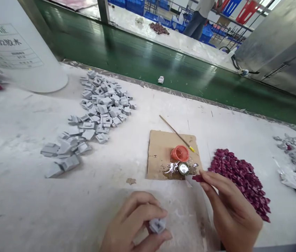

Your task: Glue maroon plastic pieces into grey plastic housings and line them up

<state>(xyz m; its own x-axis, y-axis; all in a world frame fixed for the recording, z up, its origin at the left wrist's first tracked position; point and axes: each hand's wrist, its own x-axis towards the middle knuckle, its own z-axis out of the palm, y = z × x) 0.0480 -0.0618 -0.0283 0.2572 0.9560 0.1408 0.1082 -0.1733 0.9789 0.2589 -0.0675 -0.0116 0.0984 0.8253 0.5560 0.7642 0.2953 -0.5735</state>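
In the head view my left hand (140, 224) is closed on a small grey plastic part (157, 225) low in the middle. My right hand (229, 203) pinches a small dark red plastic piece (197, 178) between thumb and forefinger. That piece is at the lower right corner of a cardboard sheet (158, 147). On the sheet are an orange-red cup (180, 153) and a small round cap (183, 168) holding shiny liquid, with liquid spilled around it. A thin stick with a yellow tip (176, 133) lies across the sheet's upper edge.
Many grey parts (103, 105) are heaped left of centre, and dark red pieces (242, 175) on the right. A large white container (19, 45) stands at upper left. Beyond the table edge runs a green conveyor belt (127, 52) carrying one pale part (161, 79). A person (199, 21) stands farther back.
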